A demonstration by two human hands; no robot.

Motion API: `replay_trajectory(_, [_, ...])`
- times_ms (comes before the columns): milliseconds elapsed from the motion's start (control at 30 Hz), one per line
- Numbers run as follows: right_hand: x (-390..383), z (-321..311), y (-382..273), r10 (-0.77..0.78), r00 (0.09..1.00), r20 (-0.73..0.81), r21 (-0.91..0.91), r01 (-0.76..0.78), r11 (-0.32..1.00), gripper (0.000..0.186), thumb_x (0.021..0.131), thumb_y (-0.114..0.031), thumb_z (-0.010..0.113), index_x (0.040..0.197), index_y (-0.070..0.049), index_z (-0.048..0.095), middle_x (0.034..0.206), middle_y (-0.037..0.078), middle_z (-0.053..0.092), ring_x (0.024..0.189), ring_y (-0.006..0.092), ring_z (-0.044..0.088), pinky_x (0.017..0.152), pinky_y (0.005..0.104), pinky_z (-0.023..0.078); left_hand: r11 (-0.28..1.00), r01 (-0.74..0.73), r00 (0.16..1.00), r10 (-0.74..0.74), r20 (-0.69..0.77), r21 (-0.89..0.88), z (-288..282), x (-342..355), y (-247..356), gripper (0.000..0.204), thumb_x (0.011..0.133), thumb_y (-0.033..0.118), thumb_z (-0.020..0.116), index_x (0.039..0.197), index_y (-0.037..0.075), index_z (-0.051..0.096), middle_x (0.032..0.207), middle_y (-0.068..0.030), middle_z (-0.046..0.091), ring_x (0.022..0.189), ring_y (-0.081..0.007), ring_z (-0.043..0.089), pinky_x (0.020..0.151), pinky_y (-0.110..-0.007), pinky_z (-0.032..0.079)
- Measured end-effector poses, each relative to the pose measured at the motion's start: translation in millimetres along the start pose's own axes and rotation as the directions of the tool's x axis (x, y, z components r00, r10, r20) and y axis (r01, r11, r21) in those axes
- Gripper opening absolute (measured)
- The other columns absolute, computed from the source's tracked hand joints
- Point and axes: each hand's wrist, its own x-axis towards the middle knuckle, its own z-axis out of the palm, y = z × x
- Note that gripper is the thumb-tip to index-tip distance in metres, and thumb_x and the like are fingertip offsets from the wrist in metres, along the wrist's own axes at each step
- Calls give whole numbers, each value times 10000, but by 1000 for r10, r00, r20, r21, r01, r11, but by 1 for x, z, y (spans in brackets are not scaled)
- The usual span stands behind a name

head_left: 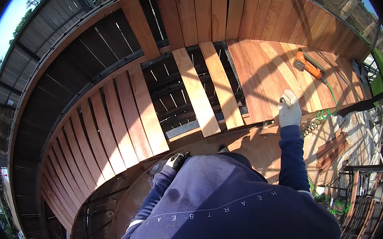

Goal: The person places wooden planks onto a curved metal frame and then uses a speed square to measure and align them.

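Observation:
My right hand (289,111), in a pale work glove, is over the front part of the fitted wooden seat boards (269,81). Its fingers are curled in, and a small dark spot shows at them; what they hold, if anything, I cannot make out. Beyond it, an orange and black air nailer (308,65) lies on the boards, joined to a green coiled hose (325,115). My left hand (177,160) is low beside my body, near the front end of a loose-laid plank (148,111). A dark glove covers it, and its fingers are mostly hidden.
A curved bench frame (165,103) shows dark bars through gaps between planks. Two separate boards (196,92) span the open part. Upright back boards (266,16) line the far side. Reddish wood offcuts (332,149) lie on the floor at right, near metal framework (370,182).

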Motion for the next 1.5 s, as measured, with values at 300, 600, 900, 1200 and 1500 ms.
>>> replay_trajectory(300, [21, 9, -8, 66, 961, 268, 372, -167, 913, 454, 811, 108, 570, 1257, 63, 499, 1176, 116, 592, 1042, 143, 575, 910, 256, 458, 974, -158, 912, 81, -403, -162, 76, 43, 133, 377, 889, 330, 618, 1116, 30, 585, 995, -157, 656, 949, -267, 632, 819, -364, 526])
replay_trajectory(600, [13, 79, -68, -83, 665, 742, 412, -354, 840, 478, 835, 78, 546, 1294, -44, 491, 1144, 95, 600, 984, 142, 594, 840, 253, 506, 689, -447, 796, 17, -605, -570, 119, 42, 156, 187, 862, 149, 672, 951, 14, 578, 950, -110, 651, 844, -196, 659, 761, -289, 542])
replay_trajectory(900, [-16, 221, -87, 53, 484, 873, 204, -464, 862, 694, 787, -117, 656, 1387, 3, 329, 1295, 258, 500, 1129, 287, 568, 912, 327, 472, 787, -373, 798, 2, -602, -491, 134, -16, 157, 194, 906, 142, 613, 1015, -17, 599, 894, -94, 664, 813, -138, 650, 727, -262, 528])
replay_trajectory(1200, [-49, 288, -111, -94, 497, 863, 346, -445, 826, 572, 824, -27, 533, 1365, 50, 364, 859, 84, 604, 716, 131, 533, 662, 256, 458, 583, -453, 764, -137, -631, -675, 103, -32, 136, 227, 880, 170, 651, 1032, 16, 581, 868, -113, 647, 806, -183, 645, 695, -282, 533])
replay_trajectory(1500, [-58, 263, -171, -89, 404, 910, 381, -733, 563, 614, 821, 58, 533, 1398, 17, 329, 1047, 108, 597, 824, 124, 557, 747, 236, 482, 558, -488, 811, 4, -586, -671, 75, -38, 114, 285, 861, 144, 681, 1113, 34, 609, 1007, -96, 669, 883, -155, 647, 745, -257, 524])
